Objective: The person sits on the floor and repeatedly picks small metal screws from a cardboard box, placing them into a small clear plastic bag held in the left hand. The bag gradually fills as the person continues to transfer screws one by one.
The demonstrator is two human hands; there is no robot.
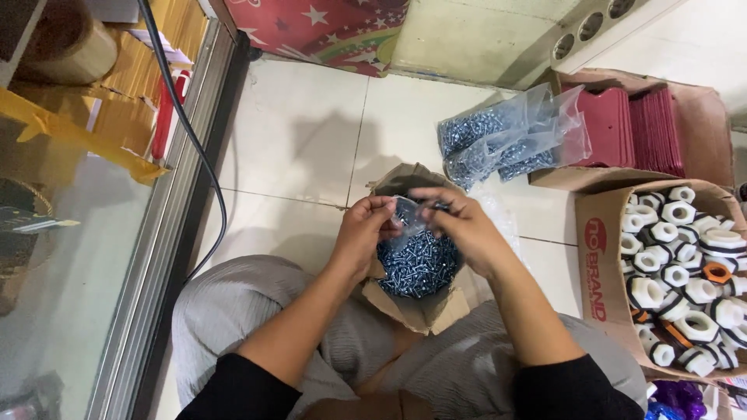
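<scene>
I sit on the tiled floor (311,140) with my knees up in grey trousers, and everything lies around me there. To my right stands the biggest thing, a cardboard box (603,272) packed with white plastic threaded fittings (685,272), a few of them orange. Behind it is another open carton (704,117) holding stacked dark red sheets (638,128). Against that carton's near corner lean several clear bags of screws (506,140), already filled and lying on the floor.

Between my knees sits a smaller open cardboard box (420,307), its flaps torn and bent outward, full of loose silver screws (416,268). Both my hands are up just above that heap.

My left hand (366,233) has its grip closed, fingers curled in and pinching the edge of a small clear plastic bag (412,214). My right hand (463,225) meets it from the other side, fingers drawn together on the same bag, thumb and fingertips nipped over its top. The two grips nearly touch each other, the bag stretched between them and hanging right over the screws in the box. The bag is blurred and thin, so I cannot tell how many screws are in it.

On my left runs a glass cabinet front with a metal frame (167,257), and a black cable (194,140) hangs down along it.
</scene>
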